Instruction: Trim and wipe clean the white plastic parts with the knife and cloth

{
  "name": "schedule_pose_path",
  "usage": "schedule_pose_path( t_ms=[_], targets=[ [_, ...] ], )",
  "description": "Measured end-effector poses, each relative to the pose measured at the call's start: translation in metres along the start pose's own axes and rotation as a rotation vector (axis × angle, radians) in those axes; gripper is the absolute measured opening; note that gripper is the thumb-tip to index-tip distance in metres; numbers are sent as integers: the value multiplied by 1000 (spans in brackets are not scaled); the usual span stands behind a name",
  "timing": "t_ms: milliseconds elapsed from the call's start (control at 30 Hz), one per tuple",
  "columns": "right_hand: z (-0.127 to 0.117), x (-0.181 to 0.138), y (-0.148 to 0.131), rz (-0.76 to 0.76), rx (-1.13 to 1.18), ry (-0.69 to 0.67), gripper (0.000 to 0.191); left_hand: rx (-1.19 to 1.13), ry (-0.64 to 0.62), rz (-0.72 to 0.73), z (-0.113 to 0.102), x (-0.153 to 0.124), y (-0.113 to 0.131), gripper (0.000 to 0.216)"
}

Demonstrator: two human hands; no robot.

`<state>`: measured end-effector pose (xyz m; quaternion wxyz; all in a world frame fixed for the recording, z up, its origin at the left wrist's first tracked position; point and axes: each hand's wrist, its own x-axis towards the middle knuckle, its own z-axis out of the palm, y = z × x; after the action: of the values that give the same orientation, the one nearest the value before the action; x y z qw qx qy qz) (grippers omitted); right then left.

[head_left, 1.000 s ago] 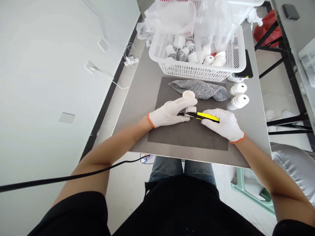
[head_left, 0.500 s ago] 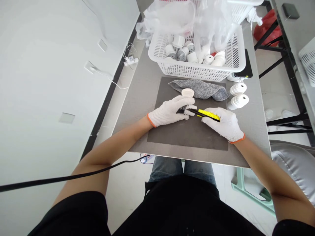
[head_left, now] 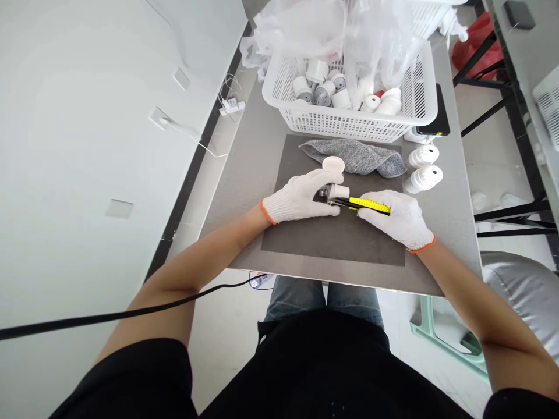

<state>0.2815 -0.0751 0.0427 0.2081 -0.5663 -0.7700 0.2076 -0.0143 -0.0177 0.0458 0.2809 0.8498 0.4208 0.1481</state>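
My left hand (head_left: 304, 196), in a white knitted glove with an orange cuff, has its fingers and thumb curled round a small white plastic part (head_left: 338, 192) with a grey, partly clear end. The gloved right hand (head_left: 398, 216) grips a yellow-and-black utility knife (head_left: 370, 204) that points left. Its black front end meets the lower side of the part; the blade itself is too small to make out. Just beyond my left fingertips lies a round white cap (head_left: 333, 165), beside a rolled grey cloth (head_left: 358, 157).
A white plastic basket (head_left: 345, 121) with several white and grey parts and clear bags stands behind the cloth. Two white ribbed pieces (head_left: 423, 178) sit at the right, near a black phone-like device (head_left: 439, 116). A dark mat (head_left: 332, 247) covers the table's middle.
The white part has turned between my left fingers, which are slightly wider apart. The knife's front end has shifted left and down, from the part's middle to its lower side.
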Motion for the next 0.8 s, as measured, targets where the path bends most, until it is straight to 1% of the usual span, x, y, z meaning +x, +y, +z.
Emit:
schedule_pose_path(
  t_ms=[167, 300, 333, 433, 567, 667, 800],
  targets=[
    [1, 1, 0, 58, 32, 76, 28, -25, 25, 12, 0, 1, -1, 56],
    [0, 1, 0, 16, 17, 11, 28, -26, 24, -2, 1, 1, -1, 56],
    [0, 0, 0, 11, 12, 10, 29, -25, 21, -9, 1, 1, 0, 56],
    [1, 0, 1, 31, 18, 66, 30, -28, 28, -13, 1, 2, 0, 57],
    [2, 0, 1, 23, 29, 56, 29, -46, 30, 17, 2, 1, -1, 55],
    [2, 0, 1, 54, 44, 86, 28, -60, 43, 26, 3, 1, -3, 55],
    [1, 0, 1, 12, 28, 32, 27, -89, 51, 51, 2, 0, -4, 54]
  ],
)
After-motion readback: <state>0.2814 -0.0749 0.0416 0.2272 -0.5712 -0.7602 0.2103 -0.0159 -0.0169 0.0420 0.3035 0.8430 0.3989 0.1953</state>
